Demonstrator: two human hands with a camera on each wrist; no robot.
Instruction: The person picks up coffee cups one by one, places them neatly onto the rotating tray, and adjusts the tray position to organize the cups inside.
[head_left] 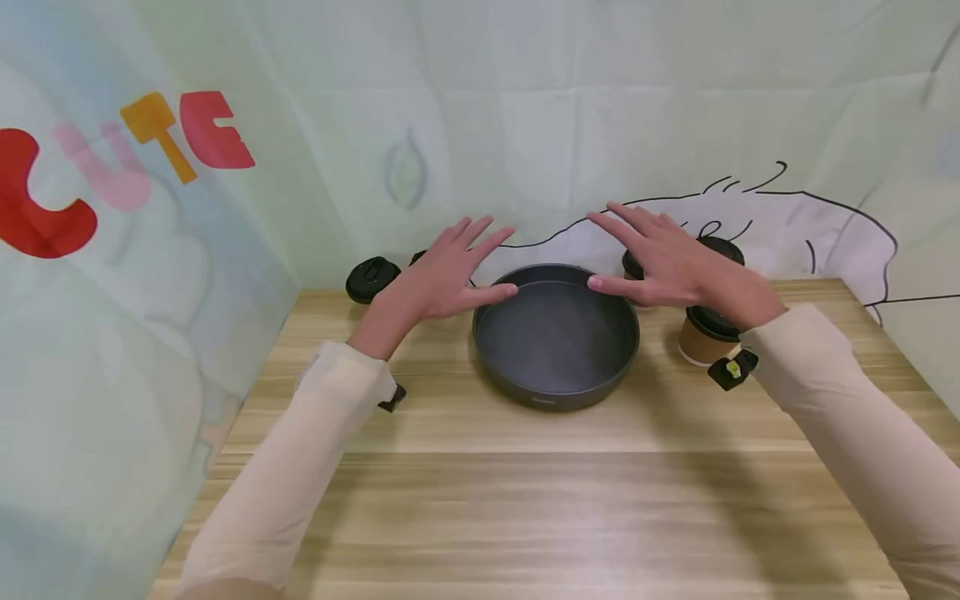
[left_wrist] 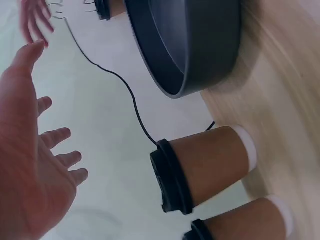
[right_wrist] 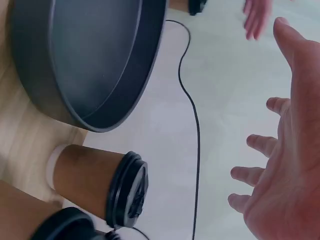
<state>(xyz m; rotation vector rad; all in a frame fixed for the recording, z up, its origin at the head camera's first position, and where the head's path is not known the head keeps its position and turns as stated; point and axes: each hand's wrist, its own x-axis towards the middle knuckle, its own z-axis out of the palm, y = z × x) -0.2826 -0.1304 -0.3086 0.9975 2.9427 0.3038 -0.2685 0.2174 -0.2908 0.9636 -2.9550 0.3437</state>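
Note:
A round dark grey baking pan [head_left: 555, 342] sits on the wooden table, its inside bare. Above its left rim hovers my left hand [head_left: 442, 271], fingers spread and touching nothing. My right hand [head_left: 660, 258] is held over the right side in the same way, thumb pointing inward. In the left wrist view, brown paper cups with black lids stand beside the pan, the nearer one [left_wrist: 207, 167] whole in view. The right wrist view shows another lidded paper cup [right_wrist: 95, 180] and part of a second cup [right_wrist: 25, 215]. Both palms are apart from the pan and cups.
The wooden table [head_left: 480, 517] stretches toward me in front of the pan. A printed cloth backdrop [head_left: 495, 125] with coloured letters hangs behind and to the left. One black lid [head_left: 372, 278] shows behind my left wrist, and a cup [head_left: 705, 337] stands below my right wrist.

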